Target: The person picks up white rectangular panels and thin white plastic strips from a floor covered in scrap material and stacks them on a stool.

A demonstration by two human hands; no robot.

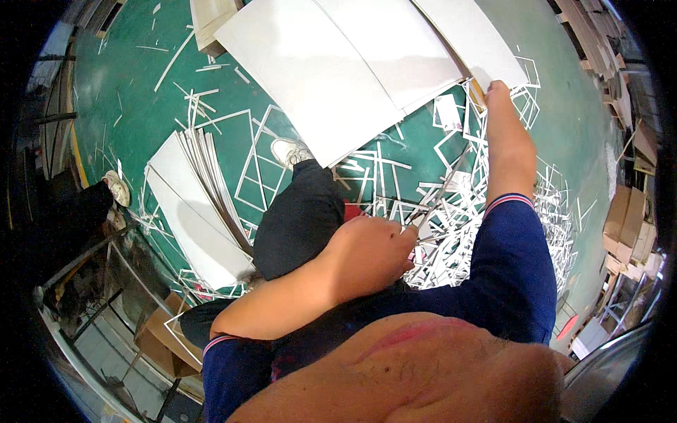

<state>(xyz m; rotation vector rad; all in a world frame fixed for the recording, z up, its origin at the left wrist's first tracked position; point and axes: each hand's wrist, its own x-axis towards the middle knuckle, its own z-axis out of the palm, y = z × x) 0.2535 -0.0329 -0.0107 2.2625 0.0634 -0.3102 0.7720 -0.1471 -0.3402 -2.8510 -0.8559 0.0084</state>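
Note:
My left hand (374, 250) is closed in front of my body, over my knee. From its fingers a long, thin, dark rod-like tool (446, 185) slants away to the upper right; its exact kind is unclear. Farther off, my right arm stretches out, and my right hand (496, 90) is curled at the near edge of a white cardboard sheet (474, 44). Most of its fingers are hidden. Left of that sheet lies a stack of large white cardboard sheets (345, 67), with a straight line running across the top one.
White cut-off strips (451, 240) heap up beside me and scatter over the green floor (144, 92). Bundled white sheets (197, 211) lean at the left. A co-worker's shoe (118, 189) shows beyond them. Brown cartons (623, 220) stand at the right.

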